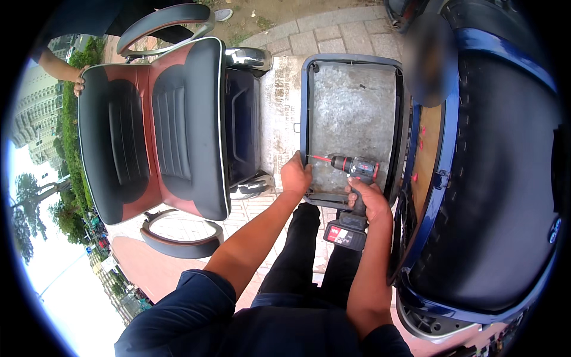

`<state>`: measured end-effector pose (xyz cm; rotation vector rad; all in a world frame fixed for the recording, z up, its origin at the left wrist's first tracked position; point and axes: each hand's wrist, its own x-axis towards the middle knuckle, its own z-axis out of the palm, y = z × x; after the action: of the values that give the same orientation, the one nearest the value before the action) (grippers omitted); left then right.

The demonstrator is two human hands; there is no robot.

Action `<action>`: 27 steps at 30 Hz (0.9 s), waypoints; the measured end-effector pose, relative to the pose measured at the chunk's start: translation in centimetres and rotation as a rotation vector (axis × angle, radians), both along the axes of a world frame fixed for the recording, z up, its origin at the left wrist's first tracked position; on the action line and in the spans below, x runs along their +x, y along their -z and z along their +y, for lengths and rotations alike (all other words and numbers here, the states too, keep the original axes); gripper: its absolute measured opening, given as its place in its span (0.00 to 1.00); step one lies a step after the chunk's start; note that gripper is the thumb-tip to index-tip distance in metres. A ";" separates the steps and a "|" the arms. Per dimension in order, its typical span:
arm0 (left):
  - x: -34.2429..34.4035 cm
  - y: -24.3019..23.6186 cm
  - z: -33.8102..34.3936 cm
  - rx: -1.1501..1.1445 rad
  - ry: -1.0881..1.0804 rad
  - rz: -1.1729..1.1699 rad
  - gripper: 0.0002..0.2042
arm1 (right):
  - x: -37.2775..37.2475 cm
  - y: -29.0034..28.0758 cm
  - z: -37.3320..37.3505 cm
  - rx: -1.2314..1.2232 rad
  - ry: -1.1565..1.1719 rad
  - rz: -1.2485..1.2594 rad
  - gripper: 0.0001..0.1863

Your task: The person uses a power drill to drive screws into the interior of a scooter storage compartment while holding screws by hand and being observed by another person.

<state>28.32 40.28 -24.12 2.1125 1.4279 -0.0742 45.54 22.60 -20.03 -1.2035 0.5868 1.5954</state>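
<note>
My right hand (370, 199) is wrapped round the grip of a black and red cordless drill (358, 166), its battery pack at the bottom. The drill lies level, and its long red bit (321, 158) points left at the rim of a blue rectangular frame (305, 89). At the left rim of that frame, beside the bit's tip, my left hand (295, 174) is closed with its fingers curled over the edge. Whether a small screw is between those fingers cannot be seen. Inside the frame shows a scuffed grey metal floor (351, 101).
To the left stands a black and red padded seat (172, 125) with armrests (178, 241). Another person's hand (78, 78) rests on its backrest. On the right, a large black padded panel with a blue rim (449, 149) stands close to my right arm. Paving (333, 35) lies beyond.
</note>
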 end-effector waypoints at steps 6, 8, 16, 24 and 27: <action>0.0 0.7 -0.5 0.017 0.018 0.000 0.25 | 0.5 0.2 -0.7 0.035 -0.028 -0.015 0.09; 0.0 0.6 -0.6 0.013 0.023 -0.005 0.26 | 0.7 0.1 -0.8 0.052 -0.048 -0.027 0.09; 0.2 0.1 -0.3 0.024 0.073 0.053 0.28 | 0.8 -0.2 -0.8 0.052 -0.055 -0.032 0.08; 0.6 -1.0 0.0 -0.062 0.048 0.071 0.27 | 1.1 0.0 -0.8 0.053 -0.049 -0.012 0.09; 0.1 -0.2 -0.1 0.000 0.061 0.037 0.27 | 0.9 -0.3 -0.6 0.049 -0.050 -0.018 0.08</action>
<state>28.41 40.18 -23.92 2.1650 1.3845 -0.1377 46.45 21.96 -19.75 -1.2033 0.5073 1.6308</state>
